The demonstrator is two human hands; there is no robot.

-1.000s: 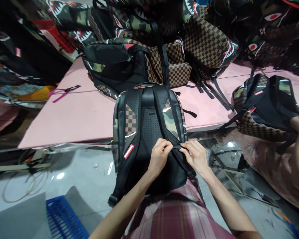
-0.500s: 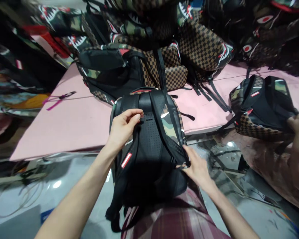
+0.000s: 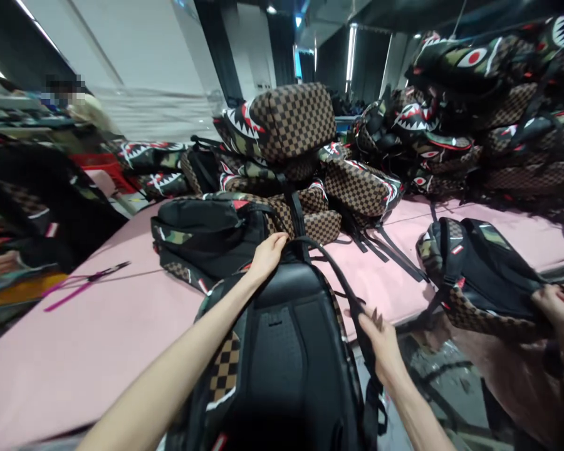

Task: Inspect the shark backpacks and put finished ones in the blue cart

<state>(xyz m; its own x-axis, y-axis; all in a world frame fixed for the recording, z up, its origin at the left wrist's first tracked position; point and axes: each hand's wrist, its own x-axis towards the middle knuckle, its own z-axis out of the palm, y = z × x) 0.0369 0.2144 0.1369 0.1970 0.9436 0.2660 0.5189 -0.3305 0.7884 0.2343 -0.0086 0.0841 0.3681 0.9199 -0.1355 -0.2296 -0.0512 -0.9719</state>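
A black backpack (image 3: 282, 351) with checkered and camouflage side panels stands in front of me, its padded back facing me. My left hand (image 3: 267, 255) is closed on the top of the backpack, near its carry handle. My right hand (image 3: 380, 341) rests against the backpack's right side with its fingers curled around the black shoulder strap (image 3: 343, 282) that arcs up to the top.
A pink table (image 3: 98, 338) runs ahead, piled with several checkered shark-mouth backpacks (image 3: 291, 125). Pink-handled scissors (image 3: 84, 279) lie at its left. At right another person's hand (image 3: 552, 300) holds a similar backpack (image 3: 474, 275). More bags stack at the back right.
My view has tilted up toward the room. The left hand climbed from the left strap to the backpack's top. The right hand moved from the strap's lower buckle to the strap higher up.
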